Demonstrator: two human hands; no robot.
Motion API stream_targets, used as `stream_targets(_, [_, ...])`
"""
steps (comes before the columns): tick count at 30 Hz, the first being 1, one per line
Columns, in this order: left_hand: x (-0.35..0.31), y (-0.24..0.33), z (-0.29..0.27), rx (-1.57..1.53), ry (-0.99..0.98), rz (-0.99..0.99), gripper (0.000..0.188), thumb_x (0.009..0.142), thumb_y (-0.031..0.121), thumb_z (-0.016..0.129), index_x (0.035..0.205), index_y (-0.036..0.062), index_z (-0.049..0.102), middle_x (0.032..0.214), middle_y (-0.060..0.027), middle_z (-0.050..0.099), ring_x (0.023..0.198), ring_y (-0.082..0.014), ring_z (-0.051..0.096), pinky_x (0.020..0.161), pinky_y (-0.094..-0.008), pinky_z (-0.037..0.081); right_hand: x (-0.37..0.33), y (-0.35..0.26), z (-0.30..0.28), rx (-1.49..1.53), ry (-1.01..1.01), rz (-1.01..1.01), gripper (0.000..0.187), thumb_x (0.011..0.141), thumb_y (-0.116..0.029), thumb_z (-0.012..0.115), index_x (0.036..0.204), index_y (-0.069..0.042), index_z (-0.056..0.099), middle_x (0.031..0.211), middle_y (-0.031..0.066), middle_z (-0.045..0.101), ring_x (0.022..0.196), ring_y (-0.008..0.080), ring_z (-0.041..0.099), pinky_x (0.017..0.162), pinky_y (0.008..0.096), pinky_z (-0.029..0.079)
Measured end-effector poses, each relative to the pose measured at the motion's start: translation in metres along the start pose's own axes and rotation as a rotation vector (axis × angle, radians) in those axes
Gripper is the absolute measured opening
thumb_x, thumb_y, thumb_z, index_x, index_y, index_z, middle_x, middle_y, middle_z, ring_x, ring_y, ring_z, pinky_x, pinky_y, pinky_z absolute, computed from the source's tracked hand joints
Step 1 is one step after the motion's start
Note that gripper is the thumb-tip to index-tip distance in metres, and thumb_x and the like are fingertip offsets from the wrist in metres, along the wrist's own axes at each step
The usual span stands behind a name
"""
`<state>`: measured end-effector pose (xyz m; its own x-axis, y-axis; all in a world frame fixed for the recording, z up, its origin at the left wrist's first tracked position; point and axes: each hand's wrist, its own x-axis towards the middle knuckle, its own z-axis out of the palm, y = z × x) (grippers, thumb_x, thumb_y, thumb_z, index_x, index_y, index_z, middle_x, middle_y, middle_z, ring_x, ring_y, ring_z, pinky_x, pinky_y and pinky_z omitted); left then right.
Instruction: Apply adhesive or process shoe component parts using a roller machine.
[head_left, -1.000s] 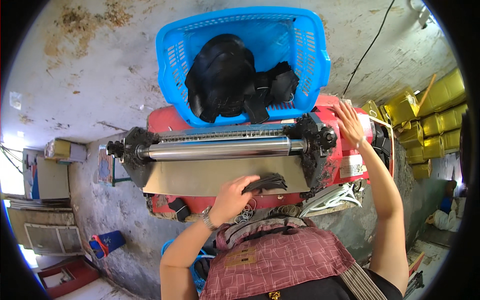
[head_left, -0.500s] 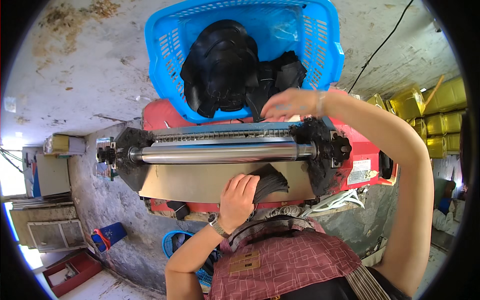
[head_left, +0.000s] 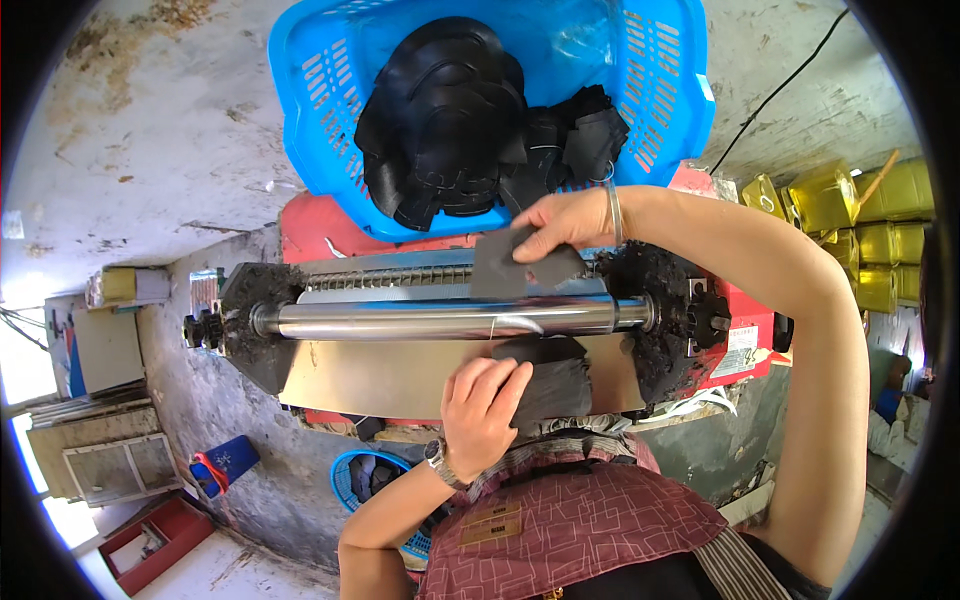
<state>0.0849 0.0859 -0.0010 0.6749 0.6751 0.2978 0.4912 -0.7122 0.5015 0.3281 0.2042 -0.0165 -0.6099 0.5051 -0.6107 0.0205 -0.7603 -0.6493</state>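
My right hand [head_left: 568,222] pinches a flat dark grey cut piece [head_left: 499,266] over the back of the roller machine, between thumb and fingers. Below it runs the machine's shiny steel roller [head_left: 400,321]. In front of the roller, my left hand [head_left: 485,408] is closed at the left edge of a stack of black cut pieces [head_left: 560,385], which rests on the brass-coloured metal plate [head_left: 350,378]. The stack is slightly fanned; the fingertips at its edge are partly hidden.
Behind the machine a blue plastic basket [head_left: 293,110] holds black moulded parts [head_left: 440,120] and loose pieces. Dark, grimy end blocks with knobs flank the roller. A smaller blue basket [head_left: 345,480] stands low at left front. Yellow tins [head_left: 885,225] are stacked at right.
My right hand has come from the basket's front edge toward the roller and now holds a dark grey piece. The left hand stays at the black stack, which shows more broadly. The view has shifted slightly.
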Motion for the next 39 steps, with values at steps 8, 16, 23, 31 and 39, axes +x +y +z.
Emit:
stream_targets(8, [-0.005,0.002,0.001,-0.267,-0.203,-0.185,0.039,0.056,-0.001,0.061,0.095,0.0056,0.060,0.091,-0.0072,0.060,0.079,-0.0251,0.058,0.066,-0.0318,0.048,0.000,0.000,-0.010,-0.530,-0.057,0.055,0.034,0.072,-0.013,0.067,0.103,0.000,0.059,0.093,0.0052,0.061,0.083,0.0088,0.055,0.072,0.0256,0.045])
stream_targets(16, [-0.010,0.001,0.013,0.039,-0.015,0.016,0.027,0.067,0.002,0.055,0.094,0.0029,0.058,0.095,-0.0090,0.059,0.087,-0.0236,0.055,0.071,-0.0339,0.047,-0.014,0.001,-0.017,-0.090,0.031,-0.132,0.026,0.077,-0.010,0.062,0.101,-0.003,0.057,0.088,0.0035,0.060,0.080,0.0091,0.056,0.071,0.0231,0.045])
stream_targets(23, [-0.011,0.003,0.013,0.070,-0.054,0.051,0.030,0.071,0.006,0.055,0.101,0.0015,0.053,0.096,-0.0098,0.057,0.086,-0.0258,0.054,0.075,-0.0341,0.046,-0.016,0.007,-0.011,-0.102,0.064,-0.118,0.020,0.079,-0.016,0.062,0.094,-0.003,0.058,0.083,-0.0005,0.059,0.073,0.0055,0.054,0.065,0.0189,0.042])
stream_targets(31, [-0.014,0.003,0.016,0.078,0.002,0.090,0.032,0.069,0.004,0.056,0.101,0.0011,0.053,0.094,-0.0097,0.055,0.086,-0.0259,0.054,0.073,-0.0346,0.047,-0.022,0.003,-0.006,0.011,0.017,-0.093,0.020,0.077,-0.014,0.063,0.093,-0.002,0.057,0.084,0.0015,0.060,0.076,0.0062,0.056,0.069,0.0217,0.043])
stream_targets(39, [-0.004,0.023,-0.009,-0.392,-0.035,0.035,0.036,0.063,-0.003,0.056,0.099,0.0010,0.055,0.090,-0.0114,0.058,0.073,-0.0258,0.060,0.063,-0.0341,0.050,-0.006,0.018,-0.007,-0.142,-0.073,0.032,0.025,0.075,-0.014,0.065,0.096,-0.003,0.056,0.083,0.0006,0.059,0.075,0.0077,0.054,0.068,0.0225,0.043])
